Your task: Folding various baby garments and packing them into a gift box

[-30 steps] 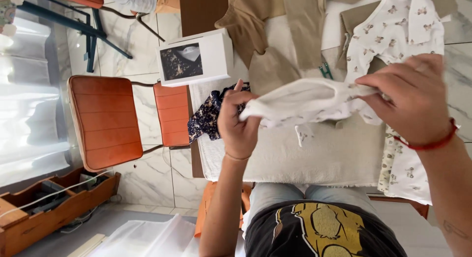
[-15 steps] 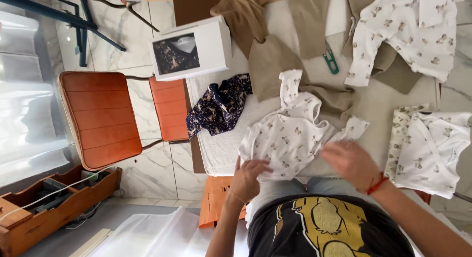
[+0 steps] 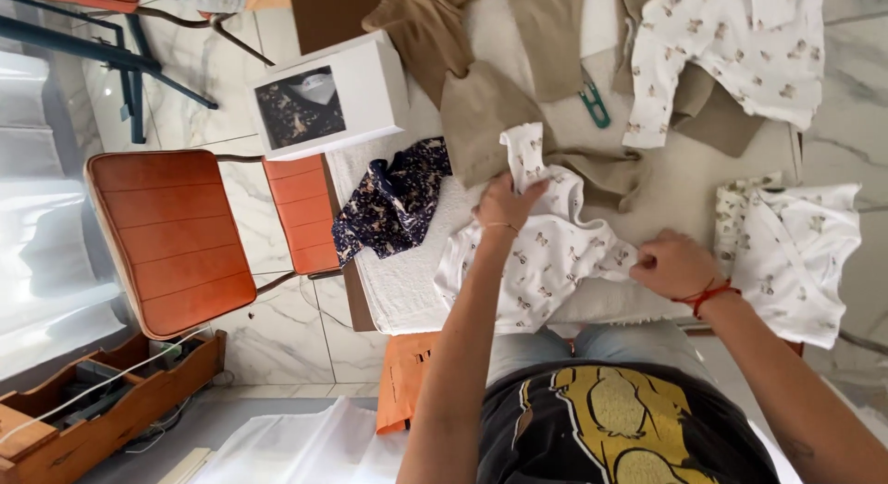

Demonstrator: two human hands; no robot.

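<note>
A small white printed baby garment lies spread on the towel-covered table in front of me. My left hand presses flat on its upper part, near one sleeve that sticks up. At the garment's right edge my right hand, with a red string on the wrist, pinches the cloth. To the right lies another white printed garment, apart from both hands.
A dark floral cloth lies at the table's left edge. Behind it stands a white box. Beige clothes, a green clip and a third white printed garment lie farther back. An orange chair stands left, with a wooden crate below it.
The garment, held up in both hands a second ago, now lies flat on the table. My left hand has moved up onto its top part; my right hand has shifted to its right edge.
</note>
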